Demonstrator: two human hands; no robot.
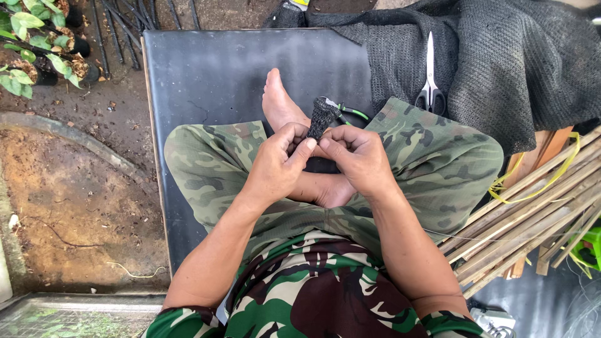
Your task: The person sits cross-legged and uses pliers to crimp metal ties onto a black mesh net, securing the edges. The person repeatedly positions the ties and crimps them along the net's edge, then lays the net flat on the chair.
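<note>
I sit cross-legged in camouflage trousers on a black padded bench (213, 69). Both hands meet over my lap. My left hand (278, 159) and my right hand (357, 156) pinch the lower end of a small rolled bundle of black netting (322, 117) that stands up between the fingertips. A green wire or stem (354, 112) sticks out to the right near the bundle's top. My bare foot (280, 103) lies just behind the hands.
A large piece of black netting (513, 69) is draped at the upper right, with white-handled scissors (430, 75) lying on it. Bamboo strips (538, 213) are stacked at the right. Potted seedlings (44, 50) stand on the soil at the upper left.
</note>
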